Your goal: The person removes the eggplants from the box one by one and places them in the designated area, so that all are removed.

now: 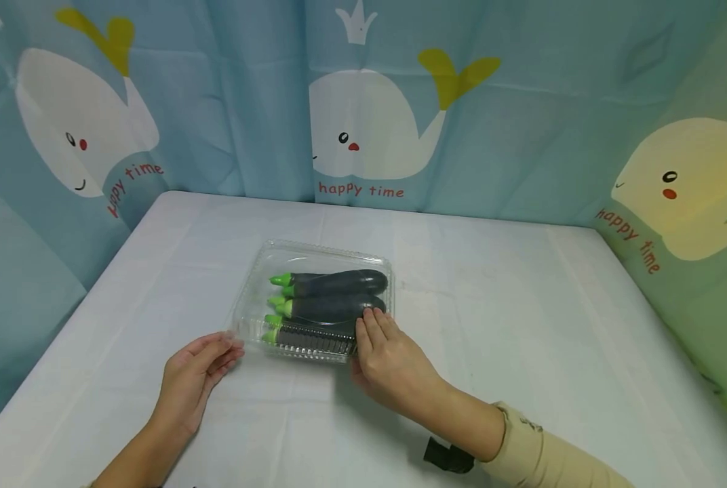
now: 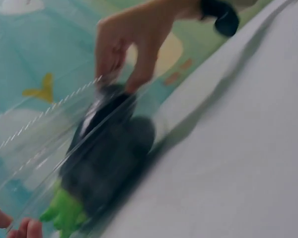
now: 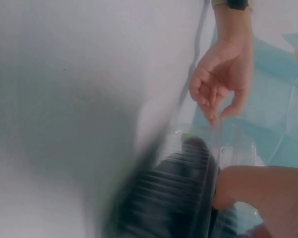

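A clear plastic clamshell box (image 1: 250, 288) with ribbed walls stands on the white table, holding several dark eggplants (image 1: 339, 308) with green stems, side by side, stems to the left. At its near left corner, my left hand (image 1: 189, 379) pinches the rim between thumb and fingertips; the right wrist view shows this pinch from across the box. My right hand (image 1: 400, 369) grips the near right corner, fingers laid over the top by the eggplants' round ends. Its thumb (image 3: 238, 186) bears on the wall in the right wrist view, hidden in the head view.
The white tabletop (image 1: 498, 305) extends around the box, with its far edge against a blue curtain (image 1: 247, 102) printed with whales. A greenish curtain (image 1: 705, 325) hangs along the right side. A black strap piece (image 1: 449, 455) shows under the right wrist.
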Available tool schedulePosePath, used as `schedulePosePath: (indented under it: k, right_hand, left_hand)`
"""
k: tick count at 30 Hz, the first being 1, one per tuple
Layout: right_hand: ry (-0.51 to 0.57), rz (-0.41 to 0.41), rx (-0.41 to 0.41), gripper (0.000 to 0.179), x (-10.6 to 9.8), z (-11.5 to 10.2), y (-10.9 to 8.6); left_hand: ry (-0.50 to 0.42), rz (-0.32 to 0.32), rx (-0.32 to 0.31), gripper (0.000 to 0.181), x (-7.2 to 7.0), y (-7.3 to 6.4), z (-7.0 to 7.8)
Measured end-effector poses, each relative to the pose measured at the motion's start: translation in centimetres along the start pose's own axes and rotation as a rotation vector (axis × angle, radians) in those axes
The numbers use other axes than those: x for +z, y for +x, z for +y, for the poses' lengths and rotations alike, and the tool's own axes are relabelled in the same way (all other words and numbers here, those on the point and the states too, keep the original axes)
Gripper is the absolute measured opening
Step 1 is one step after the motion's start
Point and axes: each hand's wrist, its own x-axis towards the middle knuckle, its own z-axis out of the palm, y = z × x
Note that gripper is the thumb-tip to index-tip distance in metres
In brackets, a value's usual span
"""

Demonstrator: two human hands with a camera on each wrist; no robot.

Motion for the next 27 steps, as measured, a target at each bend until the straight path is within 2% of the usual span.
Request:
schedulePosePath:
  k: [9, 16, 27]
  right_hand:
    - [0.011, 0.092, -0.032, 0.039, 0.7, 0.2, -0.2]
    - [0.018, 0.105, -0.036, 0.039, 0.8, 0.5, -0.2]
    - [0.012, 0.103, -0.024, 0.041, 0.8, 0.4, -0.3]
  left_hand:
    - [0.016, 0.061, -0.102, 0.02, 2.7, -1.0, -1.2]
    - [0.084, 0.033, -0.062, 0.022, 4.7, -0.9, -2.1]
    - [0.072, -0.012, -0.101, 0.018, 7.5, -1.3, -3.1]
